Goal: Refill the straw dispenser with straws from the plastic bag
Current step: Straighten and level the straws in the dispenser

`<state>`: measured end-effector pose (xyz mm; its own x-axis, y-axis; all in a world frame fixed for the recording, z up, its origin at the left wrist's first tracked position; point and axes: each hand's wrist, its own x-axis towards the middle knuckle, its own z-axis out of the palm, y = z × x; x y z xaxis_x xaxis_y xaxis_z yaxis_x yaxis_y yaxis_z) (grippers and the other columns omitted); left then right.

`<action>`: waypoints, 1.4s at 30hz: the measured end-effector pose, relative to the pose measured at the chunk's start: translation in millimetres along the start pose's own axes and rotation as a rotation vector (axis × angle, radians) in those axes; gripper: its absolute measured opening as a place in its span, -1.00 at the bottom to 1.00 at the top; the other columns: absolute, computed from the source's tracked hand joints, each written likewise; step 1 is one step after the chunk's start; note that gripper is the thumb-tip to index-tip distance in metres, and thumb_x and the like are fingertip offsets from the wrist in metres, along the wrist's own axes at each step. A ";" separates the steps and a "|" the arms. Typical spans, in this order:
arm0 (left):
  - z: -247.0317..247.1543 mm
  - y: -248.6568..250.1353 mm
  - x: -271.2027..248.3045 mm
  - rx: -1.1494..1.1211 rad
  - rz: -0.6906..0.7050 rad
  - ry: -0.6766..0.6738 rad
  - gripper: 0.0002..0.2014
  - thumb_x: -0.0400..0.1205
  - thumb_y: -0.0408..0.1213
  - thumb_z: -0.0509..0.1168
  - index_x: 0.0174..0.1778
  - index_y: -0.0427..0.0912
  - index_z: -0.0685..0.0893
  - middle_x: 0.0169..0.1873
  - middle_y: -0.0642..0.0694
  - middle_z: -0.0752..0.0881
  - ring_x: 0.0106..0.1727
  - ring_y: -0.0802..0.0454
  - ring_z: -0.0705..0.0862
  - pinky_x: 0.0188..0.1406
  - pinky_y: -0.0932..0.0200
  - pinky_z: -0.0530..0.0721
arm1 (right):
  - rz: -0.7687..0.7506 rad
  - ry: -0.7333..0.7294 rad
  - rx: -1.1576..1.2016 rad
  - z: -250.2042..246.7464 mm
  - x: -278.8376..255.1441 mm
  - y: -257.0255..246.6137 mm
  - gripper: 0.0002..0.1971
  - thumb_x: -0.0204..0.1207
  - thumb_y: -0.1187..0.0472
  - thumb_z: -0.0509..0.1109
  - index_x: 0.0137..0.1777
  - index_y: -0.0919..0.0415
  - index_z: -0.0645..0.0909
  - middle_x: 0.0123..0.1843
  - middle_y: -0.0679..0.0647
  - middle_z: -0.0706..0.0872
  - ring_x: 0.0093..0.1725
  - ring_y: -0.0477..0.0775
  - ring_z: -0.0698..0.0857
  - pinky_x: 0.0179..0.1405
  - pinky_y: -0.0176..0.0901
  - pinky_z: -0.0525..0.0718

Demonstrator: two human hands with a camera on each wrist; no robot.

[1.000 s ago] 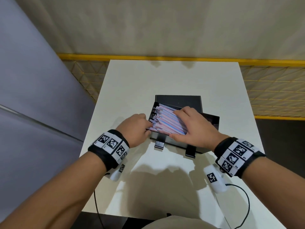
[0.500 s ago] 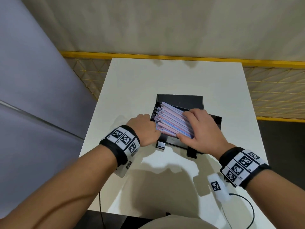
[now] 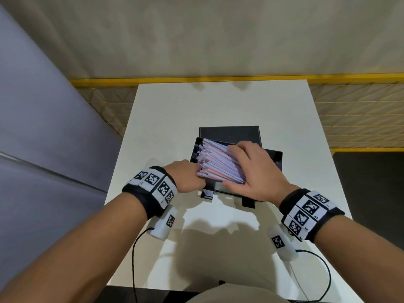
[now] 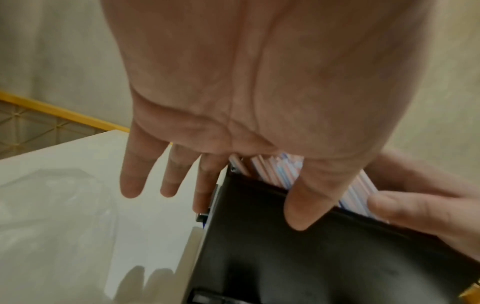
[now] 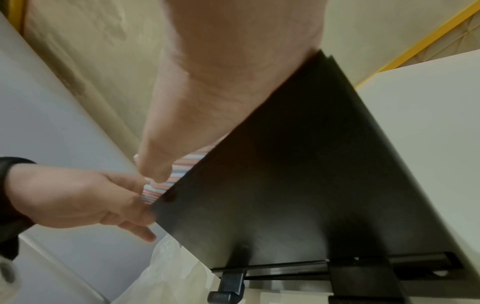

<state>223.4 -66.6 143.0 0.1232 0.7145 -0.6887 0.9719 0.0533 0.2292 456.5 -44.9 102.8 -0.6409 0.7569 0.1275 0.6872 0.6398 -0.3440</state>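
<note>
- Black rectangular plastic straw dispenser [image 3: 271, 157]: mid-table on the white square table [image 3: 218, 106], top open, its black flat lid [image 3: 229, 133] just behind.
- Pink, white and blue striped straws [image 3: 218, 165]: heaped slantwise in the dispenser.
- Clear crumpled plastic bag [image 4: 52, 205]: on the table, left of the dispenser.
- Left hand [image 3: 185, 179]: fingers spread straight, against the stack's left ends.
- Right hand [image 3: 255, 171]: flat on the straws, fingers extended.

I see a glossy black plastic dispenser [image 3: 271, 157], striped paper-wrapped straws [image 3: 216, 165], a clear crinkled plastic bag [image 4: 52, 205], and a smooth matt white table [image 3: 218, 106].
</note>
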 end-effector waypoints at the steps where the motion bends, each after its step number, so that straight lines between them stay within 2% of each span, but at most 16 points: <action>1: 3.1 -2.2 0.3 -0.015 0.024 0.013 -0.62 0.63 0.06 0.27 0.29 -0.02 0.69 0.22 -0.14 0.74 0.24 -0.18 0.67 0.29 -0.05 0.65 | -0.020 0.001 -0.003 -0.2 1.7 -2.1 -0.12 0.42 -0.44 0.39 0.58 0.15 0.41 0.34 0.13 0.50 0.22 0.15 0.52 0.30 0.10 0.53; 3: 6.4 -6.7 0.2 -0.074 0.061 0.021 -0.63 0.69 0.02 0.32 0.36 -0.03 0.68 0.27 -0.11 0.74 0.29 -0.14 0.67 0.35 -0.05 0.63 | -0.054 -0.020 -0.014 0.7 6.6 -8.3 -0.09 0.39 -0.46 0.41 0.58 0.15 0.42 0.38 0.16 0.49 0.28 0.19 0.52 0.35 0.14 0.51; 6: 10.6 -10.8 -0.4 -0.080 0.098 0.059 -0.68 0.73 -0.03 0.32 0.32 -0.12 0.64 0.22 -0.15 0.74 0.26 -0.18 0.68 0.32 -0.06 0.60 | -0.075 -0.047 -0.037 4.0 14.1 -17.9 -0.10 0.38 -0.45 0.42 0.56 0.16 0.43 0.41 0.20 0.47 0.32 0.26 0.51 0.37 0.19 0.50; 10: 8.3 -11.6 -8.4 0.019 0.172 0.178 -0.79 0.79 -0.11 0.21 0.17 -0.17 0.62 0.13 -0.15 0.71 0.23 -0.16 0.59 0.39 -0.05 0.37 | -0.106 0.030 -0.035 5.1 23.7 -28.8 -0.10 0.35 -0.41 0.47 0.54 0.20 0.50 0.47 0.28 0.49 0.45 0.34 0.48 0.50 0.22 0.42; 12: 3.0 -12.3 -13.1 -0.005 0.207 0.232 -0.78 0.79 -0.11 0.20 0.17 -0.15 0.65 0.10 -0.12 0.70 0.21 -0.12 0.57 0.39 -0.06 0.35 | -0.151 0.079 -0.027 4.7 28.6 -34.8 -0.14 0.35 -0.39 0.51 0.52 0.19 0.55 0.49 0.30 0.50 0.49 0.38 0.47 0.55 0.28 0.38; 14: 0.3 -13.8 -17.3 -0.007 0.193 0.274 -0.75 0.75 -0.02 0.24 0.17 -0.06 0.69 0.09 -0.14 0.67 0.24 -0.17 0.57 0.34 -0.08 0.46 | -0.189 0.117 -0.027 4.3 34.0 -39.9 -0.25 0.37 -0.34 0.53 0.42 0.17 0.63 0.48 0.29 0.54 0.51 0.40 0.46 0.57 0.32 0.36; 17: -1.8 -12.9 -24.6 0.004 0.127 0.343 -0.69 0.64 0.16 0.27 0.14 0.09 0.72 0.11 -0.15 0.60 0.27 -0.20 0.51 0.35 -0.13 0.52 | -0.183 0.133 -0.022 8.2 41.5 -42.4 -0.52 0.46 -0.26 0.43 0.09 0.14 0.77 0.39 0.22 0.64 0.51 0.42 0.47 0.60 0.38 0.31; 19: -6.0 -6.1 -31.6 -0.035 0.168 0.398 -0.76 0.66 0.08 0.35 0.03 0.01 0.74 -0.02 -0.09 0.60 0.12 -0.11 0.50 0.18 0.02 0.50 | -0.150 0.112 0.026 14.6 43.4 -41.8 -0.59 0.48 -0.20 0.38 -0.05 0.15 0.81 0.36 0.17 0.68 0.52 0.41 0.47 0.60 0.42 0.30; 22: -15.9 -1.4 -40.2 -0.195 0.259 0.411 -0.74 0.64 -0.09 0.44 -0.36 0.04 0.62 -0.40 0.08 0.57 -0.26 0.04 0.54 -0.32 0.19 0.35 | -0.147 0.121 0.115 22.2 43.2 -41.9 -0.64 0.55 -0.08 0.35 -0.02 0.17 0.84 0.34 0.10 0.71 0.53 0.32 0.49 0.63 0.38 0.28; 25: -24.0 -6.4 -47.7 -0.374 0.286 0.433 -0.83 0.58 -0.23 0.48 -0.33 0.02 0.71 -0.41 0.05 0.70 -0.38 0.18 0.58 -0.32 0.29 0.47 | -0.155 0.129 0.241 15.2 46.6 -44.7 -0.72 0.63 0.03 0.35 0.03 0.21 0.79 0.22 0.07 0.76 0.48 0.24 0.56 0.65 0.28 0.33; 28: -28.7 -17.3 -52.2 -0.533 0.260 0.519 -0.87 0.58 -0.35 0.43 -0.14 -0.02 0.83 -0.37 0.07 0.74 -0.39 0.25 0.60 -0.27 0.33 0.58 | -0.107 0.139 0.381 -3.4 52.5 -51.9 -0.79 0.69 0.15 0.33 -0.09 0.28 0.64 -0.06 0.14 0.73 0.13 0.23 0.67 0.36 0.24 0.55; 31: -26.9 -31.1 -47.7 -0.579 0.203 0.589 -0.83 0.59 -0.35 0.40 -0.04 0.01 0.82 -0.32 0.05 0.73 -0.34 0.17 0.62 -0.20 0.24 0.61 | 0.031 0.164 0.482 -22.5 55.1 -59.1 -0.73 0.73 0.09 0.32 -0.07 0.29 0.64 -0.11 0.16 0.76 -0.03 0.21 0.70 0.08 0.18 0.65; 34: -14.7 -35.7 -40.3 -0.565 0.162 0.572 -0.84 0.58 -0.33 0.42 0.02 0.00 0.78 -0.29 0.10 0.73 -0.31 0.13 0.63 -0.17 0.19 0.60 | 0.119 0.174 0.617 -39.4 58.7 -65.5 -0.78 0.75 0.03 0.32 0.00 0.16 0.65 -0.17 -0.01 0.82 -0.13 -0.04 0.77 -0.03 0.00 0.72; 36: -1.9 -31.0 -35.1 -0.534 0.147 0.505 -0.81 0.57 -0.27 0.46 0.07 0.03 0.73 -0.26 0.08 0.75 -0.32 0.15 0.63 -0.18 0.17 0.58 | 0.115 0.214 0.681 -47.9 64.1 -70.0 -0.80 0.77 0.07 0.32 0.02 0.19 0.63 -0.15 -0.02 0.84 -0.12 -0.18 0.80 -0.06 -0.20 0.71; 40: 18.5 -13.6 -29.9 -0.530 0.173 0.402 -0.54 0.50 -0.13 0.57 0.26 0.08 0.55 -0.20 0.07 0.75 -0.35 0.28 0.62 -0.21 0.30 0.55 | 0.106 0.345 0.844 -62.7 76.4 -83.8 -0.82 0.78 0.13 0.31 -0.04 0.19 0.54 -0.31 0.14 0.74 -0.33 0.09 0.78 -0.26 -0.05 0.75; 42: 22.4 -5.2 -27.9 -0.540 0.184 0.372 -0.43 0.47 -0.07 0.61 0.30 0.15 0.47 -0.15 0.00 0.75 -0.29 0.22 0.64 -0.19 0.29 0.58 | 0.116 0.418 0.905 -71.4 82.9 -91.1 -0.83 0.78 0.15 0.30 -0.06 0.15 0.52 -0.34 0.19 0.67 -0.42 0.15 0.70 -0.38 -0.05 0.68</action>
<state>219.4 -102.4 145.7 0.1061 0.9325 -0.3452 0.6932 0.1796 0.6981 365.2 -31.0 211.2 -0.2953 0.9054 0.3051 0.1080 0.3489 -0.9309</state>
